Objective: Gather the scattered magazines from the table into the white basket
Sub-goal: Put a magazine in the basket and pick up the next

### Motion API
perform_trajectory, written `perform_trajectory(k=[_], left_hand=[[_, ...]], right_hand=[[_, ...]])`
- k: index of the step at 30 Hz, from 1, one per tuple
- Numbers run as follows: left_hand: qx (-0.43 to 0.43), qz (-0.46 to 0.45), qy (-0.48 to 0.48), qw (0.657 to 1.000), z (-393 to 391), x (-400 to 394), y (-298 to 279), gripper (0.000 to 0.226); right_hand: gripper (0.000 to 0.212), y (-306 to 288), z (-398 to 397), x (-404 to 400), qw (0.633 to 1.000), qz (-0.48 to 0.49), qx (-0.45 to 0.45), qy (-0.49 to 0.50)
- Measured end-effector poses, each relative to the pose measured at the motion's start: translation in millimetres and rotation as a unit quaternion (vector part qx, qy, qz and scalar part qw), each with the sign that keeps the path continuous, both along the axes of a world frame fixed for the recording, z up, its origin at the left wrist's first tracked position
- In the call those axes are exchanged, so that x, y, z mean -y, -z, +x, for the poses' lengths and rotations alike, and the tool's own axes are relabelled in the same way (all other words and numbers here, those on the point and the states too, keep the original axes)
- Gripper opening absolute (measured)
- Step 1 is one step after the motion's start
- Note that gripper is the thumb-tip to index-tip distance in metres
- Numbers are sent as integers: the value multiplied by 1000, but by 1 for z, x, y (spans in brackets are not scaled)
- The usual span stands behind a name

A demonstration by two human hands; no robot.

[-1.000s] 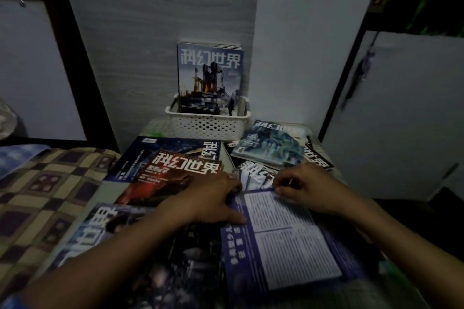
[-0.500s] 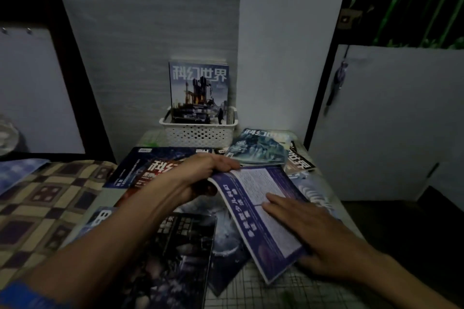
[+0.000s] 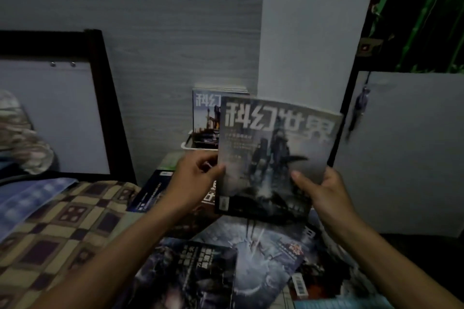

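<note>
A grey magazine [image 3: 273, 148] with large white characters stands upright in the air above the table, cover toward me. My left hand [image 3: 198, 178] grips its left edge and my right hand [image 3: 319, 190] grips its lower right corner, thumb on the cover. Behind it the white basket [image 3: 187, 146] sits against the wall, mostly hidden, with a blue magazine [image 3: 204, 118] standing in it. Several more magazines [image 3: 251, 253] lie overlapping on the table below my hands.
A bed with a checked brown cover [image 3: 57, 231] adjoins the table on the left. A white board in a dark frame [image 3: 62, 118] leans at the back left. A white panel [image 3: 406, 148] stands on the right.
Both hands have lifted the magazine off the table and turned it upright with the front cover facing me; earlier it lay back side up. The view has tilted up.
</note>
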State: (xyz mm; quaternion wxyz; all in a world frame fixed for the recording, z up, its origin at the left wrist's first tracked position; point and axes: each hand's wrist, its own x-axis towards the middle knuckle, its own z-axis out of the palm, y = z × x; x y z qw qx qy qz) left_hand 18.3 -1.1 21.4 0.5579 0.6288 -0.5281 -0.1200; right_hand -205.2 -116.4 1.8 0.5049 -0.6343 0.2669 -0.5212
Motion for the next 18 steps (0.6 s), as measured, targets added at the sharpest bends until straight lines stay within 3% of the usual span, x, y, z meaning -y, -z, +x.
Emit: perform_trajectory(k=[3, 6, 10, 13, 18], left_hand=[[-12, 33, 1, 999, 17, -4, 33, 29], [7, -4, -9, 1000, 29, -4, 48, 33], [-1, -33, -35, 999, 43, 15, 39, 36], [9, -79, -96, 992, 73, 45, 4, 25], [29, -127, -150, 980, 127, 94, -61, 25]], right_hand=[[37, 29, 7, -1, 995, 24, -92, -38], [37, 46, 4, 6, 976, -60, -208, -30], [20, 26, 23, 31, 969, -97, -224, 17], [9, -11, 58, 62, 965, -135, -222, 45], [17, -73, 127, 115, 979, -143, -131, 54]])
